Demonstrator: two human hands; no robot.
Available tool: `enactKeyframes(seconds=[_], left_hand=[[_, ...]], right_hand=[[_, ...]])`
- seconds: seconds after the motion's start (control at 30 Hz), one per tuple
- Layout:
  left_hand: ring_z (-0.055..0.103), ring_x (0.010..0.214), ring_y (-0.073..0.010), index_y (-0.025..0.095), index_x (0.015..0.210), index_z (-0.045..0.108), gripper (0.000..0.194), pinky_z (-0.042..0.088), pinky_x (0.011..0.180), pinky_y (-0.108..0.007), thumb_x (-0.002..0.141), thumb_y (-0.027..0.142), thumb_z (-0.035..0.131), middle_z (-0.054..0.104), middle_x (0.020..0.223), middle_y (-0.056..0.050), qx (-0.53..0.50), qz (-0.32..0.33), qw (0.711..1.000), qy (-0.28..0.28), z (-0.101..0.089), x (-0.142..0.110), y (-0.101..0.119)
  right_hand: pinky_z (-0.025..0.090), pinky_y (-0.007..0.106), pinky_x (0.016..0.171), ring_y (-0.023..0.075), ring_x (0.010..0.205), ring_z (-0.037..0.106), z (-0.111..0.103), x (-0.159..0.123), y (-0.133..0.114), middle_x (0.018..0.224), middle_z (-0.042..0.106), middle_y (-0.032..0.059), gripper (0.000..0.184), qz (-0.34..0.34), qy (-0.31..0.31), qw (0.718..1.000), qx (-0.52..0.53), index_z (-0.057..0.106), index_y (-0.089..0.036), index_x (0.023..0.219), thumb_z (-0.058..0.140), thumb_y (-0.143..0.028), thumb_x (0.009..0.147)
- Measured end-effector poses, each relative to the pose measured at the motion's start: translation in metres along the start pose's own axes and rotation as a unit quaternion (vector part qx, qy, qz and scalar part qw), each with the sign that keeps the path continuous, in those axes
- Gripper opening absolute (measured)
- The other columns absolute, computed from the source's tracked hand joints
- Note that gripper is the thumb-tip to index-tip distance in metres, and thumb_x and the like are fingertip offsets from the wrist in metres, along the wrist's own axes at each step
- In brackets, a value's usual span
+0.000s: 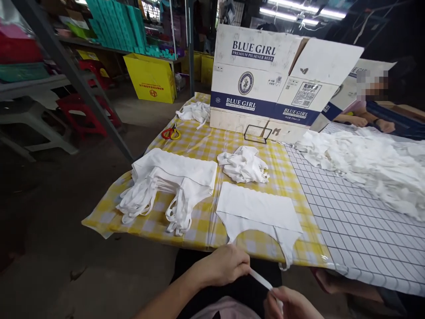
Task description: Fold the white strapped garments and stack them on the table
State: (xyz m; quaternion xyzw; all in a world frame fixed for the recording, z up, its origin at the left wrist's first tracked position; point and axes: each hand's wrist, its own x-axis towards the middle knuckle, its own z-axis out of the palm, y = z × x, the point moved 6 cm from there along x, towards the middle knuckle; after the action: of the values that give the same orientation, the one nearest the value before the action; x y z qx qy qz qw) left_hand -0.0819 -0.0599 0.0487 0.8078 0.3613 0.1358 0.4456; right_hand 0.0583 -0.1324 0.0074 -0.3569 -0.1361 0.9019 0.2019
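The left hand and right hand pinch a narrow white fabric strap. Just beyond, nearer the left, a flat white cloth garment lies lengthwise along the yellow-checked bench's front edge.

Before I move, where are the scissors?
In the head view, the scissors lie near the left edge of the checked tablecloth, just below the far white bundle.

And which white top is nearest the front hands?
The single top spread flat, its strap running to the left hand. The stacked tops and crumpled heaps lie farther away.
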Motion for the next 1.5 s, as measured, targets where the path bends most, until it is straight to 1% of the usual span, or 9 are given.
enactKeyframes(seconds=[0.17,0.3,0.43,0.53,0.7,0.87,1.13,1.27,1.5], left_hand=[[0.048,0.112,-0.0189,0.025,0.131,0.035,0.06,0.035,0.097,-0.031,0.074,0.014,0.053,0.054,0.121,-0.005,-0.062,0.088,0.994,0.014,-0.001,-0.002,0.042],[0.058,0.091,-0.0155,0.023,0.118,0.045,0.037,0.043,0.08,-0.024,0.083,0.014,0.04,0.061,0.105,-0.003,-0.085,0.056,0.995,0.017,0.014,0.001,0.046],[0.058,0.07,-0.0136,0.019,0.094,0.054,0.025,0.041,0.064,-0.021,0.091,0.026,0.03,0.063,0.083,-0.003,-0.058,-0.017,0.996,0.065,0.022,0.004,0.028],[0.053,0.057,-0.0117,0.02,0.09,0.054,0.032,0.036,0.055,-0.021,0.093,0.036,0.027,0.06,0.069,0.0,-0.055,-0.058,0.994,0.073,0.02,0.003,0.019],[0.05,0.057,-0.0099,0.02,0.087,0.057,0.038,0.034,0.055,-0.019,0.094,0.038,0.024,0.06,0.07,0.001,-0.095,-0.039,0.994,0.041,0.017,0.002,0.025],[0.049,0.058,-0.0093,0.017,0.085,0.06,0.041,0.034,0.057,-0.019,0.093,0.039,0.027,0.06,0.072,0.0,-0.133,-0.035,0.989,0.058,0.013,0.005,0.026],[0.042,0.043,-0.0075,0.013,0.081,0.061,0.047,0.032,0.047,-0.018,0.092,0.044,0.027,0.047,0.048,0.004,-0.213,-0.098,0.971,0.048,0.031,0.008,0.007],[0.052,0.062,-0.0097,0.014,0.077,0.062,0.028,0.039,0.058,-0.018,0.086,0.034,0.044,0.06,0.07,0.0,-0.202,-0.061,0.977,0.034,0.027,0.0,0.009],[0.055,0.091,-0.0128,0.022,0.121,0.047,0.038,0.041,0.085,-0.025,0.085,0.012,0.037,0.06,0.103,-0.003,-0.162,-0.05,0.957,0.236,-0.02,-0.025,0.0]], right_hand=[[0.027,0.017,0.033,0.0108,0.034,0.048,0.0,0.005,0.006,0.041,0.051,0.002,0.044,0.069,0.017,0.996,0.05,0.061,-0.012,0.064,0.041,-0.046,0.084],[0.024,0.018,0.024,0.0108,0.024,0.041,0.001,0.012,0.0,0.035,0.05,0.0014,0.051,0.06,-0.023,0.996,0.065,0.064,-0.011,0.064,0.037,-0.05,0.084],[0.026,0.017,0.023,0.009,0.023,0.039,0.012,0.004,-0.028,0.044,0.055,-0.003,0.045,-0.053,-0.031,0.995,0.072,0.066,-0.02,0.098,0.041,-0.055,0.083],[0.03,0.016,0.028,0.0082,0.04,0.05,0.013,-0.008,-0.054,0.086,0.066,0.0024,0.047,-0.204,0.093,0.974,-0.01,0.051,-0.029,0.122,0.049,-0.052,0.082],[0.042,0.02,0.047,0.0101,0.061,0.05,0.013,-0.01,-0.06,0.103,0.06,0.0058,0.047,-0.26,0.258,0.901,-0.234,0.057,-0.025,0.117,0.066,-0.042,0.074],[0.037,0.02,0.049,0.0092,0.056,0.042,0.015,0.007,-0.047,0.068,0.055,0.0008,0.038,-0.239,0.2,0.922,-0.231,0.067,-0.016,0.096,0.065,-0.046,0.072],[0.036,0.023,0.058,0.0107,0.058,0.041,0.01,0.014,-0.053,0.057,0.045,-0.0025,0.032,-0.279,0.258,0.907,-0.182,0.066,-0.013,0.085,0.065,-0.043,0.074],[0.035,0.023,0.059,0.0119,0.06,0.043,0.022,0.013,-0.07,0.063,0.051,-0.0006,0.033,-0.264,0.244,0.894,-0.269,0.062,-0.015,0.075,0.052,-0.046,0.083],[0.036,0.027,0.066,0.0142,0.062,0.049,0.055,0.021,-0.069,0.059,0.052,-0.0006,0.037,-0.166,0.107,0.911,-0.363,0.056,-0.016,0.07,0.042,-0.044,0.089]])
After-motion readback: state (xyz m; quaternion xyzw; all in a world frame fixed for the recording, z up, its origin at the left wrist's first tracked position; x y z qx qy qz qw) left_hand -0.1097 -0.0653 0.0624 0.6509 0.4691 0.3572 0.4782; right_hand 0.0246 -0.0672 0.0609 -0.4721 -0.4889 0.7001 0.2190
